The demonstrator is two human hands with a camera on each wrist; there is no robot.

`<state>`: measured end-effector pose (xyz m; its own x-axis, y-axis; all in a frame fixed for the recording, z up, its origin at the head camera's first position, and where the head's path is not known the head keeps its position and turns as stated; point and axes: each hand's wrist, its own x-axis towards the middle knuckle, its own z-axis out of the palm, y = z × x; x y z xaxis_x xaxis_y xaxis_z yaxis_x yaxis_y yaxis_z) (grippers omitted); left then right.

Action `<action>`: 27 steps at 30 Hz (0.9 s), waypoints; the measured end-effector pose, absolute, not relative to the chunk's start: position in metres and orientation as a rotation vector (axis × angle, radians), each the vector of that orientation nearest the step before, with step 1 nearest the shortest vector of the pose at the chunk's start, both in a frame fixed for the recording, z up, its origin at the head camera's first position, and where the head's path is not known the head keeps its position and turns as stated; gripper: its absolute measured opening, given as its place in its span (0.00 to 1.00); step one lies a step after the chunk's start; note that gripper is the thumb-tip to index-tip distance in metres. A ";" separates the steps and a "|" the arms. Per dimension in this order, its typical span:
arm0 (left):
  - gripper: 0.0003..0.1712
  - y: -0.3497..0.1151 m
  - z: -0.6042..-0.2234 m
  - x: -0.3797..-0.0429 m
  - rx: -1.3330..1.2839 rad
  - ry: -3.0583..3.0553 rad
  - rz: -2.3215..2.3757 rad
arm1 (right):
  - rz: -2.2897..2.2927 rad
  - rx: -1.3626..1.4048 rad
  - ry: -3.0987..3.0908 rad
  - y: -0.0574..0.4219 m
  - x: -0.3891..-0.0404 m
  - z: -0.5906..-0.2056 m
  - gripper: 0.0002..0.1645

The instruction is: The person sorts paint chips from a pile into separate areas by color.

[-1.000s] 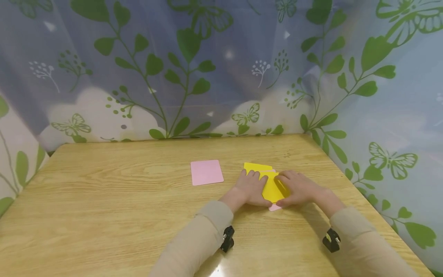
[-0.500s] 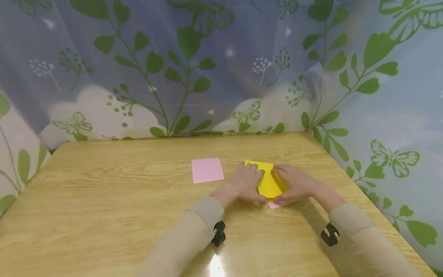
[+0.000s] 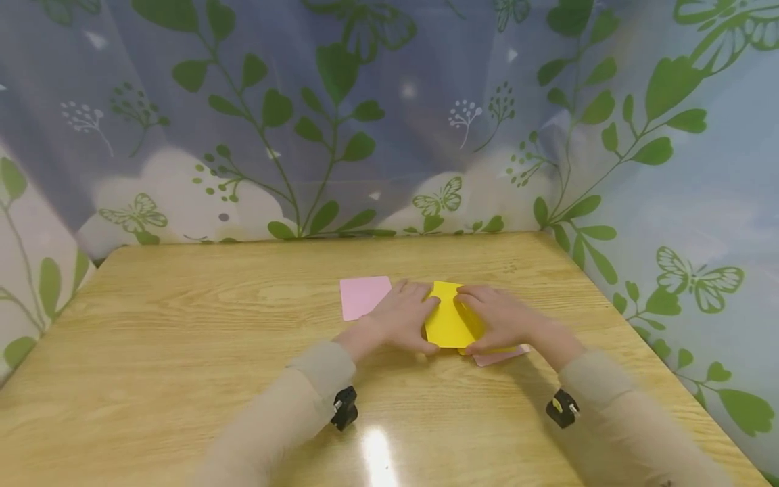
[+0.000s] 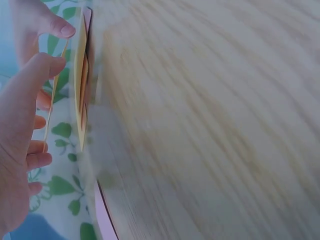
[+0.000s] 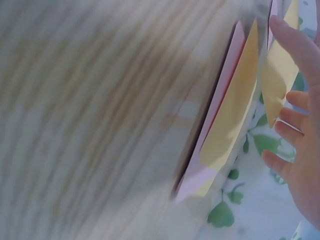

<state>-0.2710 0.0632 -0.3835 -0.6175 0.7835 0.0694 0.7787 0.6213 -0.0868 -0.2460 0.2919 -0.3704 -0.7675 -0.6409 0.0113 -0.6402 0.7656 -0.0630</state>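
A thin yellow square card [image 3: 449,321] is held between my two hands, raised over the wooden table. My left hand [image 3: 398,316] grips its left edge, thumb toward me and fingers along the far side. At the right edge my right hand [image 3: 502,318] holds it, with the thumb near the front corner. Below, a loose pile of yellow cards [image 5: 232,100] and pink cards [image 3: 500,356] lies on the table, largely hidden under the right hand in the head view. In the left wrist view the held card shows edge-on, apart from the yellow pile [image 4: 80,75].
A single pink square card [image 3: 362,297] lies flat to the left, its right side partly covered by my left hand. The wooden table [image 3: 213,338] meets a leaf-and-butterfly patterned curtain [image 3: 365,135] at the back and right.
Both hands have moved left with the yellow card, away from the pile. My left hand now overlaps the single pink card, and more of the pile shows beneath the right hand.
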 end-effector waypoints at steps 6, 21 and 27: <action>0.47 0.043 -0.382 -0.264 -1.346 -2.713 0.111 | -0.039 -1.119 2.928 0.273 -0.246 -0.371 0.55; 0.43 -0.015 -0.395 -0.238 -1.419 -2.605 0.080 | 0.150 -1.188 2.881 0.221 -0.228 -0.380 0.56; 0.42 -0.031 -0.397 -0.228 -1.433 -2.600 0.076 | 0.172 -1.258 2.839 0.206 -0.222 -0.382 0.55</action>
<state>-0.2275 -0.0313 -0.3971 -0.5232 0.8430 0.1254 0.8343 0.5366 -0.1268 -0.2217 0.2059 -0.3817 -0.6723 -0.7366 -0.0736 -0.7401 0.6667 0.0883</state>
